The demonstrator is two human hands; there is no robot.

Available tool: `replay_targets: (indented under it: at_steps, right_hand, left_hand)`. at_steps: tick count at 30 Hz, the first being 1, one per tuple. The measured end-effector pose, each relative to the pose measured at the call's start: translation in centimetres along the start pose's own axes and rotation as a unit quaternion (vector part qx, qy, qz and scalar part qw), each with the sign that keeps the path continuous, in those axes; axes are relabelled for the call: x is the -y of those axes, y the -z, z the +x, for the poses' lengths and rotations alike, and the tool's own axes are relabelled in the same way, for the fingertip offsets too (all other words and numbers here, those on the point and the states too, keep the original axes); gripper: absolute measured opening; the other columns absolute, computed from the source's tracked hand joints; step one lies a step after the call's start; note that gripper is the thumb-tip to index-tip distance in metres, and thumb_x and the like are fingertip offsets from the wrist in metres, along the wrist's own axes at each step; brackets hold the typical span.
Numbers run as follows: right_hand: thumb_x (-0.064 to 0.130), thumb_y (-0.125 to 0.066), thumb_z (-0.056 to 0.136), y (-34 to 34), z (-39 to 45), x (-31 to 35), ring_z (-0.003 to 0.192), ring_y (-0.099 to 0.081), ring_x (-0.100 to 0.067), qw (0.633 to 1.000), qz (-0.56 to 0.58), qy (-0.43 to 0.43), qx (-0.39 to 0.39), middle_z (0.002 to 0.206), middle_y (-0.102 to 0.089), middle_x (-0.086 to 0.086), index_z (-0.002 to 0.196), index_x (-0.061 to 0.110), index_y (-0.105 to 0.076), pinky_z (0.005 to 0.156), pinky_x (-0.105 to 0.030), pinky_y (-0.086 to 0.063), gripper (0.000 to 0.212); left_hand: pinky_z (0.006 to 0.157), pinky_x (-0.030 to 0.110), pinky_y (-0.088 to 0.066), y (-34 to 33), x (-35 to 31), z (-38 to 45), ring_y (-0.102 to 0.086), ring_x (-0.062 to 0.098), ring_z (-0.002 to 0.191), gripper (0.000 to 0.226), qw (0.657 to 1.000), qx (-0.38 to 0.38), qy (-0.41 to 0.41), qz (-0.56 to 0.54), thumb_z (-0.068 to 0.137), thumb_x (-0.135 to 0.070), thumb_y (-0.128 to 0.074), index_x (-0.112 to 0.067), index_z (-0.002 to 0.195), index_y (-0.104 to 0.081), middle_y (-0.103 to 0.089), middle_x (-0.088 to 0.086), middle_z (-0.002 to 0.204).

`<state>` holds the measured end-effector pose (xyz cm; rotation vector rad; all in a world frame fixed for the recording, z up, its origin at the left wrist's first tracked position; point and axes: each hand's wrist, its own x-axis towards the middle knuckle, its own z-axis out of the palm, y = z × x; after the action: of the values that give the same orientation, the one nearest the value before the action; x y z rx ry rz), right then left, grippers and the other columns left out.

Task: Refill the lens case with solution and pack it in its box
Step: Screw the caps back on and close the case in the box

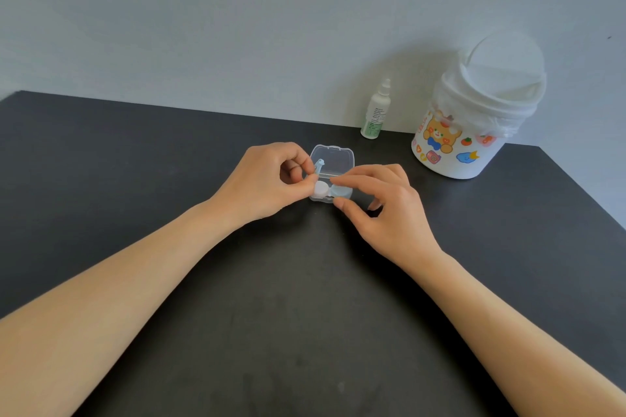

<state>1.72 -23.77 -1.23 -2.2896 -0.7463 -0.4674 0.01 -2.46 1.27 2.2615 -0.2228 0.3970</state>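
Two bare forearms reach in from the bottom edge across the dark tabletop (305, 315) and meet at a small clear plastic box (333, 159) near the middle. Its hinged lid stands open toward the wall, and the lens case (326, 191) sits in the tray half: a white cap on the person's left, a pale blue cap on the right.

The left hand (267, 179) is curled at the box's left edge, thumb and forefinger pinched around a slim pale-blue tool (318, 166), probably tweezers or a lens applicator, which angles up over the lid hinge. The right hand (379, 200) frames the box's right side, its forefinger lying across the blue cap and its thumb against the front wall; whether it actually grips the case or only steadies it cannot be told. The other fingers are loosely spread.

A dropper bottle of solution (376, 112) stands upright by the wall, well apart from the box, cap on. Further right stands a white lidded tub (474, 118) with cartoon stickers.

Both caps look seated, so the work appears to be at the packing stage, though whether the wells hold solution is hidden. The risks follow from the tight fit. If the tool is not laid flat beside the case, the lid may fail to snap shut or spring open. Pressing down on one cap could tip the light box or skate it across the smooth surface. A cap left loose would let solution leak once the box is closed.
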Motion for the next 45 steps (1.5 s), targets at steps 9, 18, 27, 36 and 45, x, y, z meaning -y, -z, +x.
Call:
replay_targets:
  at_steps: [9,18,27,36,45]
  right_hand:
    - [0.022,-0.078,0.088,0.1,0.0,0.1,0.11,-0.052,-0.016,1.0,-0.013,0.007,0.009,0.108,-0.065,0.018,0.111,0.024,-0.079,0.079,-0.02,-0.046,0.023]
    - [0.022,-0.067,0.098,1.1,0.3,1.5,0.084,-0.066,-0.005,0.979,0.18,-0.095,-0.01,0.107,-0.074,0.017,0.117,0.032,-0.074,0.066,-0.019,-0.05,0.022]
    - [0.017,-0.066,0.099,1.3,0.2,1.8,0.07,-0.066,0.0,0.951,0.289,-0.108,0.0,0.09,-0.077,0.013,0.111,0.025,-0.076,0.062,-0.011,-0.049,0.018]
    - [0.028,-0.071,0.095,1.2,0.2,1.6,0.072,-0.069,-0.005,0.94,0.312,-0.132,-0.027,0.088,-0.078,0.008,0.102,0.023,-0.077,0.06,-0.014,-0.049,0.011]
    - [0.019,-0.071,0.094,2.3,0.0,1.3,0.07,-0.066,-0.009,0.911,0.375,-0.163,-0.063,0.094,-0.078,0.0,0.103,0.017,-0.076,0.051,-0.026,-0.047,0.01]
  left_hand:
    - [0.065,0.001,-0.041,0.1,-0.5,-0.1,-0.06,0.008,0.075,0.007,1.0,-0.007,-0.008,-0.006,0.083,-0.02,-0.077,-0.02,0.082,-0.07,-0.062,-0.009,0.067]
    - [0.067,0.015,-0.051,0.0,-2.0,-0.3,-0.058,0.003,0.063,0.003,0.99,0.068,-0.01,-0.126,0.087,-0.016,-0.074,-0.018,0.085,-0.073,-0.067,0.003,0.072]
    - [0.07,0.011,-0.054,-0.5,-2.6,-0.4,-0.068,0.012,0.075,0.003,0.989,0.057,-0.007,-0.138,0.087,-0.015,-0.074,-0.017,0.089,-0.074,-0.073,-0.001,0.079]
    - [0.073,0.013,-0.055,-0.4,-2.7,-0.3,-0.07,0.013,0.08,0.003,0.989,0.046,-0.008,-0.141,0.088,-0.015,-0.072,-0.016,0.09,-0.074,-0.074,-0.004,0.081]
    - [0.074,0.024,-0.056,0.3,-2.1,0.3,-0.076,0.017,0.081,0.007,0.973,0.05,0.023,-0.225,0.094,-0.01,-0.064,-0.016,0.091,-0.065,-0.078,-0.001,0.086]
